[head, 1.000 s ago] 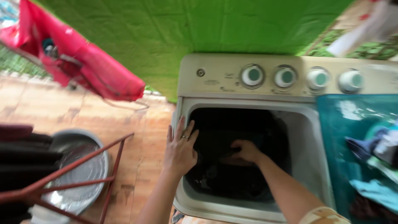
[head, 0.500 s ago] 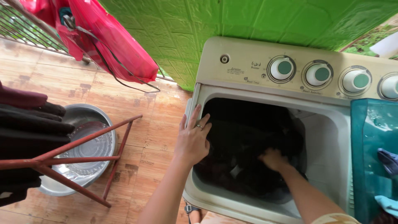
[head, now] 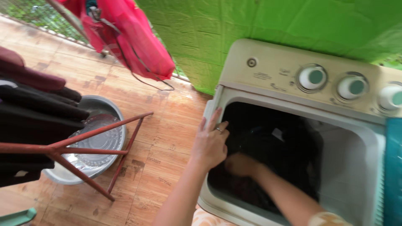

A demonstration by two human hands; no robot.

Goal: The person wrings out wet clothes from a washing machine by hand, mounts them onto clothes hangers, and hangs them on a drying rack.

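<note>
- Left hand [head: 210,142] lying flat on the near-left rim of the washing machine [head: 289,75], fingers spread, ring showing, holding nothing.
- Right hand [head: 239,164] down inside the tub, sunk among the dark laundry [head: 272,146]; blurred, so impossible to tell whether closed on cloth or merely pressing it.
- Best handled, by judgement, with a full grasp low in the heap and a straight upward lift, left palm bracing the rim (wet cloth likely heavy and clinging).
- Tub walls close on every side of the forearm; teal lid [head: 392,175] standing at the right edge, control knobs behind.
- Open room lying to the left, over the wooden floor [head: 163,138].
- Metal basin [head: 109,109] near, partly under the red bars of a drying rack [head: 83,146] hung with dark garments; red cloth [head: 134,37] hanging overhead, well apart.
</note>
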